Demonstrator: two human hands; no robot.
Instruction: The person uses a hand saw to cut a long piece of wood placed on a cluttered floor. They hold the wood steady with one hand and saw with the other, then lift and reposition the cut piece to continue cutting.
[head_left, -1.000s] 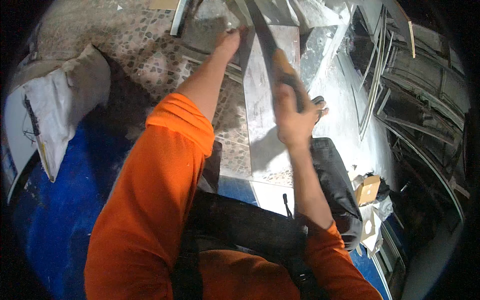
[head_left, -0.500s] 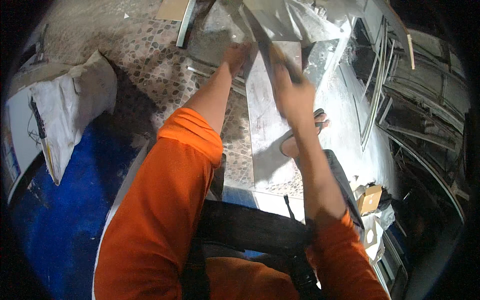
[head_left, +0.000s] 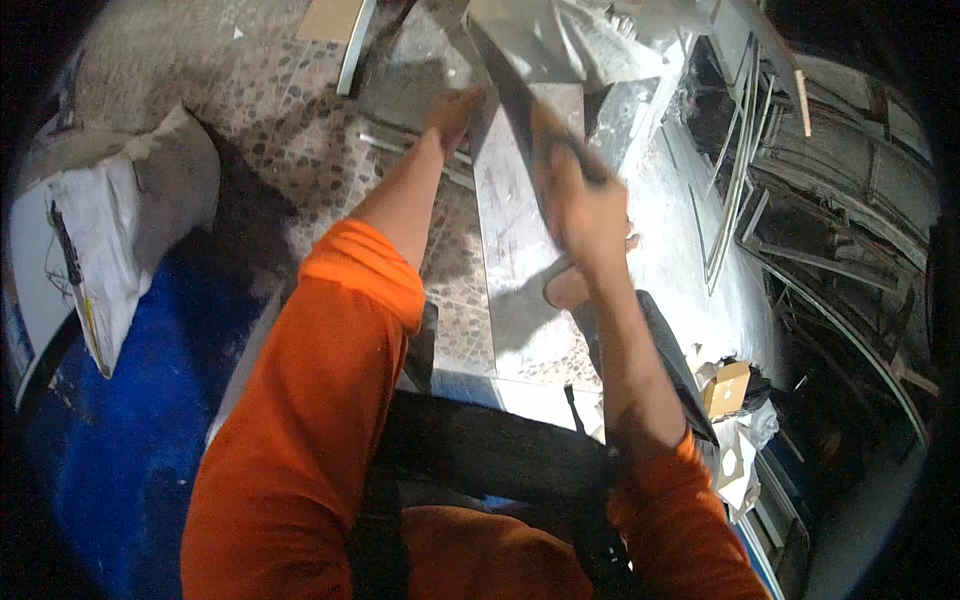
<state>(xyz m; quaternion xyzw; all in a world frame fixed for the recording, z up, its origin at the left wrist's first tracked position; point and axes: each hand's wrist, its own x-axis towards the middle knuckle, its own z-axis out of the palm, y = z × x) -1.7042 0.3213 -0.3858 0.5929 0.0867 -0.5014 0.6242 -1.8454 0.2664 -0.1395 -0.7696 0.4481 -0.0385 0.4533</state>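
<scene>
My right hand is closed round the handle of a handsaw, slightly blurred by motion. The saw's dark blade slants up and left across a long pale board. At the board's left edge, near the far end, my left hand appears to grip it; the fingertips are partly hidden and dim. A bare foot in a sandal presses on the board below my right hand, partly covered by my forearm.
Pebble-patterned floor lies left of the board. A white sack and a blue surface are at the left. Metal strips and frames crowd the right, with a small cardboard box nearer. Plastic sheeting lies at the far end.
The whole view has shifted slightly, so most things sit a little further left. My right hand and the saw keep nearly the same pose; my left hand stays at the board's edge.
</scene>
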